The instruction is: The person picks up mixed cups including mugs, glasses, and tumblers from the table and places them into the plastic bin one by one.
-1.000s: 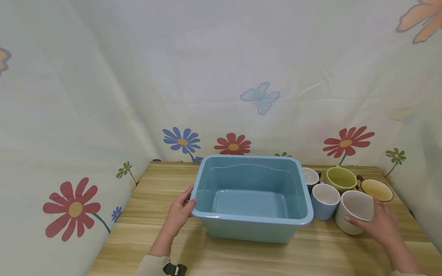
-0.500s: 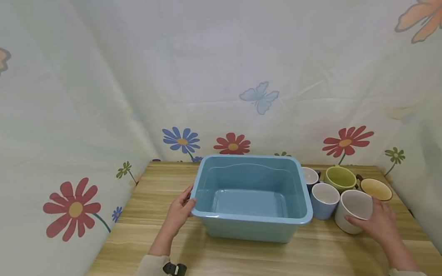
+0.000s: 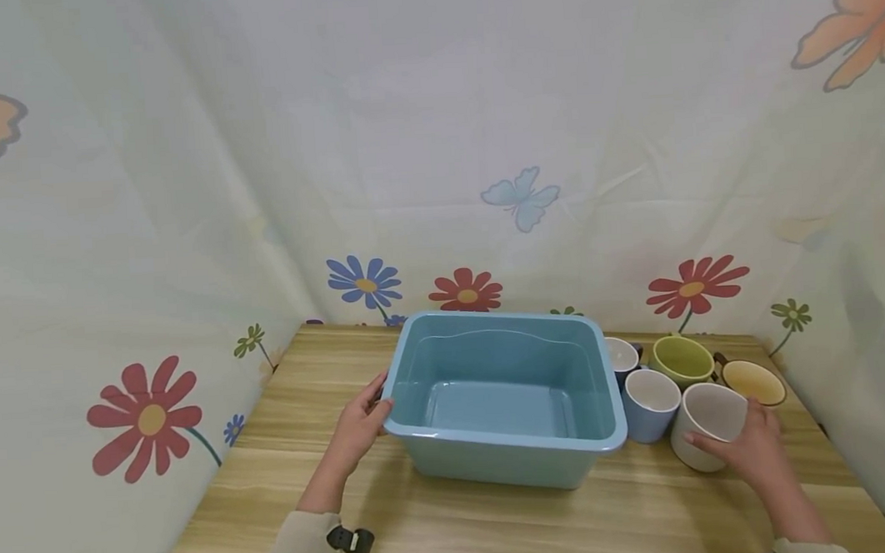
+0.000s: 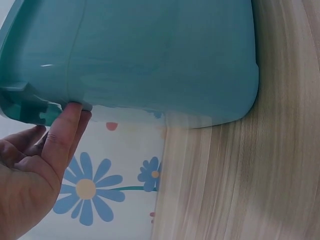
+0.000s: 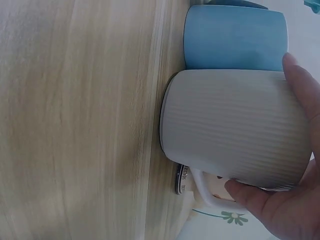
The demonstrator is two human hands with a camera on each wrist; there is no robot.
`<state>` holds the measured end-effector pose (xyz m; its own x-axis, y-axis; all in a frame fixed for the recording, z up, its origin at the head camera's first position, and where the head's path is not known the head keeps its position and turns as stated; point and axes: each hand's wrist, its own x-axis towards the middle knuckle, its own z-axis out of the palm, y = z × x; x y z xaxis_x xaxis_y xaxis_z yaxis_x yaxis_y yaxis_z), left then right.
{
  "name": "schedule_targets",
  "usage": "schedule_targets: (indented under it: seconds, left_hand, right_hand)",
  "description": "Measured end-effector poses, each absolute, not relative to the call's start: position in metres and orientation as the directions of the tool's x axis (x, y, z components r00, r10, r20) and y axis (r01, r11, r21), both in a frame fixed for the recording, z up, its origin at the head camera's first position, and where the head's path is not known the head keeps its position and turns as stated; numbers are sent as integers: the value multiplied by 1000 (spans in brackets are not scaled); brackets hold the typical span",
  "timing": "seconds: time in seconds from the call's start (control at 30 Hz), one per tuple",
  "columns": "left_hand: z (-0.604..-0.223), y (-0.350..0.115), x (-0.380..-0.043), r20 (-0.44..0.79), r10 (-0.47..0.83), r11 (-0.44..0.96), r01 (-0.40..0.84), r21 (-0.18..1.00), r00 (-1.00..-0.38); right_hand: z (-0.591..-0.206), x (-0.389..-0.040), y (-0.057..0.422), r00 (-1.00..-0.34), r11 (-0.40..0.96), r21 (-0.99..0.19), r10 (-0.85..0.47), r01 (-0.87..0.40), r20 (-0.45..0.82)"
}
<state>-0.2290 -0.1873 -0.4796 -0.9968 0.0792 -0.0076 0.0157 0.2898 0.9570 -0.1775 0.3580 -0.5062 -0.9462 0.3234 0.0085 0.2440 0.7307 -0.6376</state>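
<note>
Head view, then: where does the tub (image 3: 497, 464) sit?

Mid-table, mouth upward. Its back rim comes near the back edge of the table (image 3: 441, 544), while a wide strip of wood runs along its front.

And the left side?

Wood shows between the tub and the left table edge. The left hand (image 3: 360, 419) grips the tub's left rim, thumb above.

The right hand (image 3: 755, 448)?

Well apart from the left one, curled around the white mug (image 3: 693, 440) near its top. The right wrist view shows that mug's handle (image 5: 205, 192) below it.

Any slack around that mug?

Little: the blue mug (image 3: 648, 418) is just beside it on the tub side, the green mug (image 3: 681, 361) behind, the yellow mug (image 3: 752, 382) close by, near the right table edge. I can't tell whether white and blue touch.

What's tightest against the tub?

The dark mug (image 3: 622, 356), partly hidden by the right rim.
</note>
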Motion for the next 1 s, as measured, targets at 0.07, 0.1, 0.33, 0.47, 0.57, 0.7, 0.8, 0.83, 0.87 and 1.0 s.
schedule_targets:
  seconds: [0.07,0.1,0.33,0.47,0.57,0.7,0.8,0.83,0.87,1.0]
  left_hand:
    - [-480,-187,-229,-4,82,293,21,956,-997]
    - [-480,-187,-229,-5,79,293,18,956,-997]
    - [-480,-187,-229,-7,75,299,16,954,-997]
    - [-481,-187,-230,-9,74,302,14,953,-997]
    - [-481,-186,-231,-12,68,301,9,954,-998]
    - [-481,-186,-230,-15,66,301,5,954,-998]
    - [-480,-186,-229,-15,66,300,6,954,-998]
    - [-480,-186,-229,-16,64,299,4,954,-998]
    - [-481,-186,-230,-18,59,298,0,955,-998]
    - [-480,-186,-229,-15,62,295,4,955,-998]
  right_hand:
    - [-506,-178,356,-942,724,-642,336,253,8]
    - [-506,-178,356,-940,722,-642,341,257,7]
    - [-508,-178,353,-932,710,-655,361,258,25]
    - [-508,-178,352,-928,703,-667,369,248,44]
    - [-510,-178,353,-926,702,-669,373,243,55]
    - [-512,-178,354,-924,702,-670,377,242,62]
    - [-513,-177,353,-922,695,-679,381,238,66]
    - [-513,-178,353,-922,695,-678,381,239,66]
    - [-513,-178,353,-922,692,-682,381,237,67]
    - [-513,-179,353,-920,688,-686,386,236,69]
